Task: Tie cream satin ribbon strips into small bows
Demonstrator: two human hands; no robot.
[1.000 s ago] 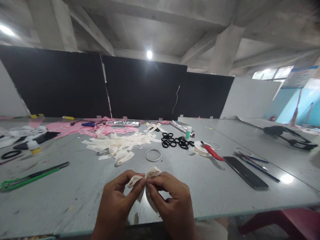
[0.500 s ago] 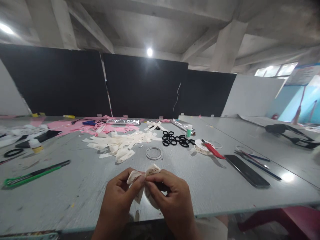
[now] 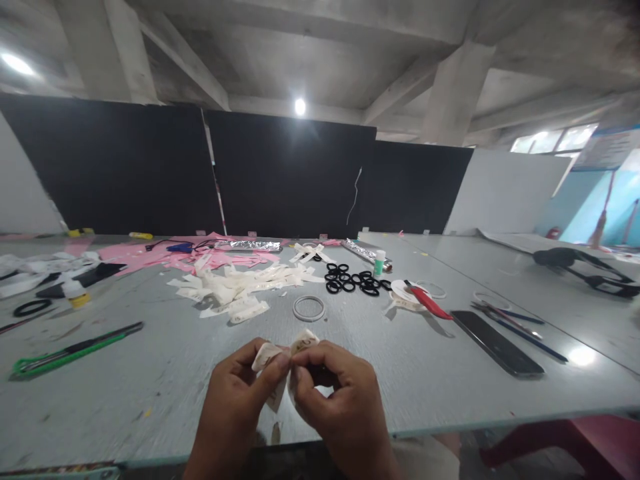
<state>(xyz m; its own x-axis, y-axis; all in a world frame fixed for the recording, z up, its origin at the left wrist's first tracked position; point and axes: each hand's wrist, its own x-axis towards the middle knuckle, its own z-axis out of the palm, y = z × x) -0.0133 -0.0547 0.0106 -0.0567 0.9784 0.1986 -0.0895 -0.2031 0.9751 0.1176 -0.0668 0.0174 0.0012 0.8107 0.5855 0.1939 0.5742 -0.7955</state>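
Near the table's front edge, my left hand and my right hand meet with fingertips almost touching. Between them is a cream printed strip, pinched by thumb and forefinger on each side. Its ends stick up above the fingers and part of it hangs below; the middle is hidden by my fingertips. Just beyond my hands lies a pale grey ring. Farther back to the left is a loose pile of similar cream strips, some with dark print.
Black rings lie beside a green-and-white glue stick. Rightward are a white tape roll, a red-handled tool, a dark phone and tweezers-like tools. A green utility knife lies left, near a small bottle.
My right thumb has bent and shifted slightly, and the strip's lower part on that side shows less. My left hand keeps its pinch. The view has shifted a little.
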